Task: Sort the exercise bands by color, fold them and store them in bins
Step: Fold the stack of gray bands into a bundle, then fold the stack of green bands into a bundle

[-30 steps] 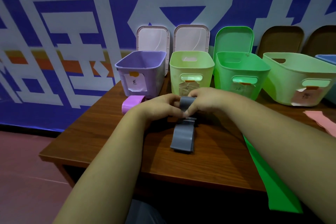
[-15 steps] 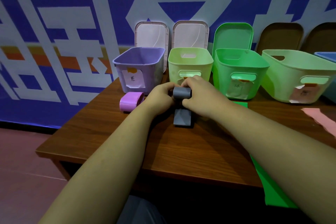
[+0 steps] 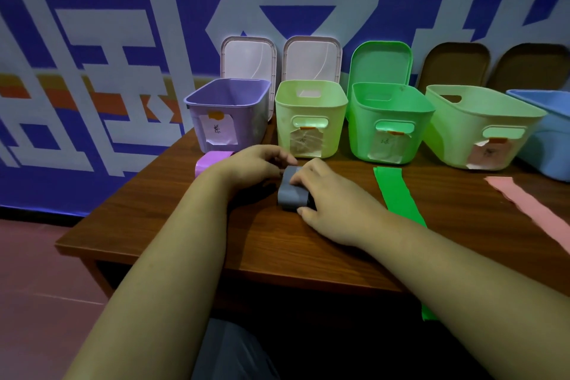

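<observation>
Now both hands press on the folded grey band [image 3: 292, 194] on the table [image 3: 185, 231]: right hand [image 3: 330, 203] fingers [image 3: 297, 179] curl over its top and thumb at its near edge, left hand [image 3: 253, 163] fingers touch its far end. Beyond the fingers stands the pale green bin [image 3: 310, 120]; right of them lies the green band [image 3: 398, 194].

One head-worn view looks forward and down, close over the tabletop [image 3: 308, 244], facing the bins [image 3: 311, 114] and banner wall [image 3: 123, 40].
</observation>
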`<state>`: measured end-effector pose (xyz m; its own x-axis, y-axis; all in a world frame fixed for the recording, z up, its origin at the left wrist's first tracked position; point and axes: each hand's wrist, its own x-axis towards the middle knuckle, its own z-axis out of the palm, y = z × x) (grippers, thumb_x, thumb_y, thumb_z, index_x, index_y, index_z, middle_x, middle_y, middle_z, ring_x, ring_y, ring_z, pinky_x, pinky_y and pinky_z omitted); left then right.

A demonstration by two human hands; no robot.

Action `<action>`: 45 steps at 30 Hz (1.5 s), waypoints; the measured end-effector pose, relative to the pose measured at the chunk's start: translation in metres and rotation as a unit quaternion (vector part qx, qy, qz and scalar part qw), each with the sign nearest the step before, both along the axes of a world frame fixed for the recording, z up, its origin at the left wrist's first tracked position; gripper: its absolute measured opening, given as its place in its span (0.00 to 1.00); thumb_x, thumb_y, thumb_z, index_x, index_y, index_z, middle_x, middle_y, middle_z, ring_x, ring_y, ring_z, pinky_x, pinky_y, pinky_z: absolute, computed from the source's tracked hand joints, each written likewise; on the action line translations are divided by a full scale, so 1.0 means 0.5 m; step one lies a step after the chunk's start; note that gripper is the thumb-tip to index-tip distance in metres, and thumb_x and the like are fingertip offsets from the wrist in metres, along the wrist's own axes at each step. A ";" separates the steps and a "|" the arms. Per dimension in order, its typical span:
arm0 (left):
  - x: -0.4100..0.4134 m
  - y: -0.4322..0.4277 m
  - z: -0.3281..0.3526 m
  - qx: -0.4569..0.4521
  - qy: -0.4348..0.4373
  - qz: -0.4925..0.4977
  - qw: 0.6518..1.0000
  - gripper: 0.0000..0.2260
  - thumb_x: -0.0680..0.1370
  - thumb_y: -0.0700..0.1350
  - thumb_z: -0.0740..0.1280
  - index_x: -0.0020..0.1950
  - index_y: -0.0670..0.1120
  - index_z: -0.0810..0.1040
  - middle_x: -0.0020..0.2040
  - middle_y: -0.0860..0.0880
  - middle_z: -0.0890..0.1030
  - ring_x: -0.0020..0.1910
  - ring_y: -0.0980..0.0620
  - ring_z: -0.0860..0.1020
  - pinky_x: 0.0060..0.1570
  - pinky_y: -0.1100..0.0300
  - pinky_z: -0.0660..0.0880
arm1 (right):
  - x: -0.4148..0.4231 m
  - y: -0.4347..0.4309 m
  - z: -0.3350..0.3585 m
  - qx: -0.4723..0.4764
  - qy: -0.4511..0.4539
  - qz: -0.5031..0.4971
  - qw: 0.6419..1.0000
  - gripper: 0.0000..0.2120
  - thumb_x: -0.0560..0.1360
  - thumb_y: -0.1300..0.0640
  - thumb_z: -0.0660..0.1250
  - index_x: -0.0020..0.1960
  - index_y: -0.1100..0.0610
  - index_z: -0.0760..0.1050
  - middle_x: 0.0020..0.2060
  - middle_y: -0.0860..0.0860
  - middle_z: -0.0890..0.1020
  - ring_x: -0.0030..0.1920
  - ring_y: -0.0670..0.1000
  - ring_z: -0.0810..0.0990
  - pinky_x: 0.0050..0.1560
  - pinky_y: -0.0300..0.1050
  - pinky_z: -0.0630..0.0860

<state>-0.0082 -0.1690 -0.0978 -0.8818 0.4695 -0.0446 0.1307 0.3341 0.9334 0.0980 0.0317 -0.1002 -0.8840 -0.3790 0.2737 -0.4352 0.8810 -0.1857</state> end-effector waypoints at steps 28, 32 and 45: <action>-0.073 0.068 -0.030 -0.113 0.183 0.214 0.953 0.18 0.75 0.55 0.79 0.59 0.48 0.82 0.52 0.52 0.84 0.52 0.53 0.81 0.55 0.55 0.77 | -0.092 0.011 -0.013 0.008 -0.020 -0.042 0.999 0.22 0.83 0.60 0.63 0.76 0.53 0.69 0.72 0.51 0.71 0.65 0.57 0.78 0.62 0.56 0.78; -0.073 0.068 -0.030 -0.132 0.203 0.217 0.946 0.14 0.76 0.58 0.77 0.52 0.49 0.84 0.47 0.53 0.85 0.50 0.52 0.82 0.54 0.51 0.80 | -0.092 0.020 -0.004 -0.013 -0.036 -0.036 0.999 0.24 0.84 0.56 0.63 0.79 0.51 0.67 0.76 0.50 0.70 0.70 0.55 0.76 0.68 0.53 0.75; 0.026 0.142 0.056 -0.124 0.307 0.176 0.927 0.04 0.83 0.46 0.68 0.54 0.50 0.82 0.49 0.55 0.83 0.46 0.56 0.81 0.48 0.55 0.78 | -0.049 0.221 0.062 -0.078 -0.022 -0.152 0.985 0.13 0.85 0.55 0.63 0.67 0.48 0.80 0.61 0.46 0.80 0.60 0.47 0.79 0.61 0.46 0.77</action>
